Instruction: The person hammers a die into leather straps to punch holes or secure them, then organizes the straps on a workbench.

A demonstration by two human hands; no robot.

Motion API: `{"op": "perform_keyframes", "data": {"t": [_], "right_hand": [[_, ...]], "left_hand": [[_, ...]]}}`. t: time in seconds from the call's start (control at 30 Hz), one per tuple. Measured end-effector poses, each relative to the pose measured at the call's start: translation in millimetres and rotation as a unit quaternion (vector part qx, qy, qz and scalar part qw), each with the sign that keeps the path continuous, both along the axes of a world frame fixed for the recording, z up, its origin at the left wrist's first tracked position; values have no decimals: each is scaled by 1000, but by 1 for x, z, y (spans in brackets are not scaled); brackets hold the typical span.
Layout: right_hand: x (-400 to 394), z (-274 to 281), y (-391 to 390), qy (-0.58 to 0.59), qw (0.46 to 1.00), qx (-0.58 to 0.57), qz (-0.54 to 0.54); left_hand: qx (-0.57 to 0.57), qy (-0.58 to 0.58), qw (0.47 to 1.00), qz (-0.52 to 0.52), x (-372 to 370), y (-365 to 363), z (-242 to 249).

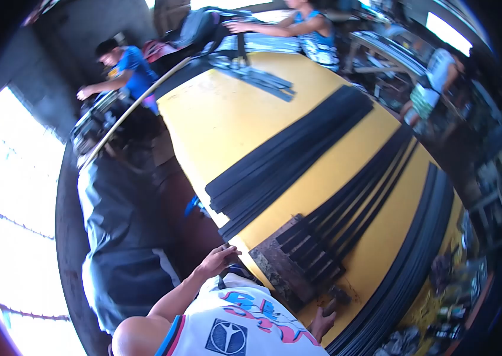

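My left hand (pixel 220 260) is at the near edge of the yellow table, fingers closed around a dark piece that looks like a black strip, its lower part hanging below the hand. Close by lies the end of a thick stack of black strips (pixel 289 157). My right hand (pixel 323 324) is curled round a short dark tool with a blocky head, apparently a hammer (pixel 338 294). Between my hands a worn dark board (pixel 280 270) rests on the tabletop. Several fanned-out black strips (pixel 351 207) have their near ends on that board.
A long bundle of black strips (pixel 408 261) runs down the right side of the yellow table (pixel 203 124). More strips (pixel 257 77) lie at its far end, where a person (pixel 316 29) reaches over. Another person (pixel 132 68) is at the left, a third (pixel 437 77) at the right. Dark sheeting (pixel 123 231) hangs left.
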State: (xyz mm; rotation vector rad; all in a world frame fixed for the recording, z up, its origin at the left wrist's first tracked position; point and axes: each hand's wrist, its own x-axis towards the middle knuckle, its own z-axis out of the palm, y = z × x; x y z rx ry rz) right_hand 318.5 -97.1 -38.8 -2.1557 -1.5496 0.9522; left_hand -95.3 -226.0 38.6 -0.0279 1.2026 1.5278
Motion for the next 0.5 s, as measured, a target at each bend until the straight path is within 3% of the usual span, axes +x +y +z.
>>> {"op": "perform_keyframes", "data": {"t": [0.07, 0.27, 0.3, 0.37, 0.5], "right_hand": [[-14, 34, 1, 51, 998, -26, -23], [-12, 20, 7, 50, 996, -75, -25], [-5, 20, 5, 65, 993, -91, -34], [-5, 17, -1, 40, 998, -44, -27], [-18, 27, -2, 11, 998, -52, -42]], "left_hand": [[-11, -12, 1000, 11, 9, -8, 4], [-46, -6, 999, 15, 8, -3, -18], [-75, 14, 997, -6, 7, 2, -3], [-50, 10, 999, -20, -2, 6, -25], [-51, 5, 998, -40, -14, 20, -1]]}}
